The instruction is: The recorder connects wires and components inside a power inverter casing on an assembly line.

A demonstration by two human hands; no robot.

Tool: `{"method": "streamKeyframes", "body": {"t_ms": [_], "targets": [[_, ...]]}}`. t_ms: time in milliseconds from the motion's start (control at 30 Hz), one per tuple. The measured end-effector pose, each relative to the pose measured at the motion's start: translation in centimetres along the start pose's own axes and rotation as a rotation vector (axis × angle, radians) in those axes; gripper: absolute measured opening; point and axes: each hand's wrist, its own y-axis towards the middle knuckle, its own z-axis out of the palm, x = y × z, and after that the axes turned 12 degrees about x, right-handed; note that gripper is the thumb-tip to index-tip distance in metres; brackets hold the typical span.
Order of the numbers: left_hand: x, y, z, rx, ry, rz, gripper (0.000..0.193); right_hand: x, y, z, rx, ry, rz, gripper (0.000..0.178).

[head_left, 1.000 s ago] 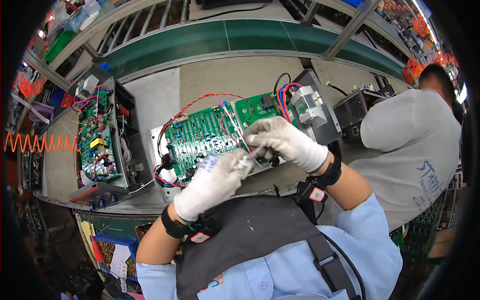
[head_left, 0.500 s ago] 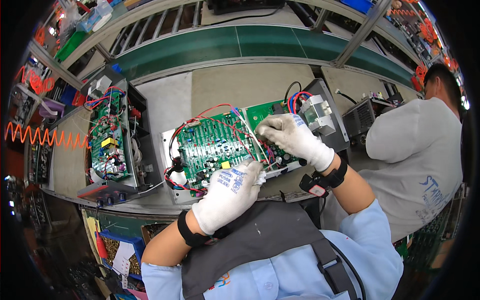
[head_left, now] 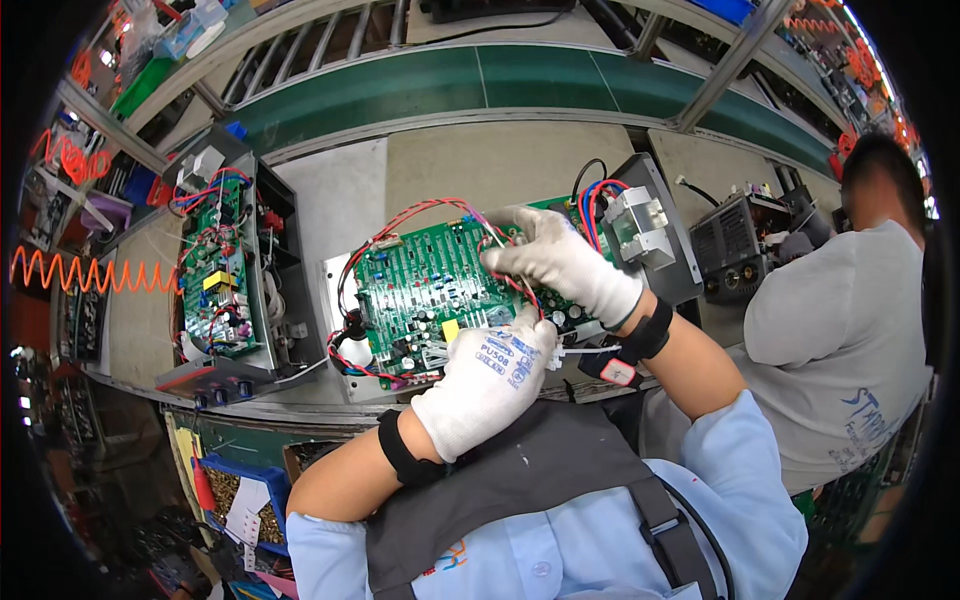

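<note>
A green circuit board point(head_left: 415, 285) lies on a metal chassis in front of me, with a loop of red wires point(head_left: 425, 204) arching over its far edge. My right hand point(head_left: 565, 262), in a white glove, is over the board's right part, its thumb and fingers closed around the wire bundle. Lower down, my gloved left hand point(head_left: 490, 368) pinches the same bundle near the board's front edge. White strips like cable ties point(head_left: 588, 350) stick out beside that hand. The fingertips partly hide the wires.
At the left stands a second open unit with a green board point(head_left: 215, 270), near an orange coiled hose point(head_left: 95, 272). A black metal unit point(head_left: 735, 245) sits at the right, beside a person in a grey shirt point(head_left: 840, 340). A green conveyor belt point(head_left: 400, 93) runs behind.
My right hand has turned and opened wider around the wires, drawing the red loop higher. My left hand has shifted right, to the wires' lower end. The person at the right has leaned slightly.
</note>
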Motion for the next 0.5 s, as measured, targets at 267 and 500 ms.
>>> {"method": "streamKeyframes", "body": {"t_ms": [267,500], "targets": [[7.4,1.3,-4.6,-0.418,-0.660,-0.338,0.026,3.1,-0.9,-0.3,0.060,0.180,0.239,0.064],[10.6,3.2,-6.4,-0.294,-0.638,-0.460,0.026,0.9,0.2,-1.8,0.063,-0.002,0.232,0.067]]}}
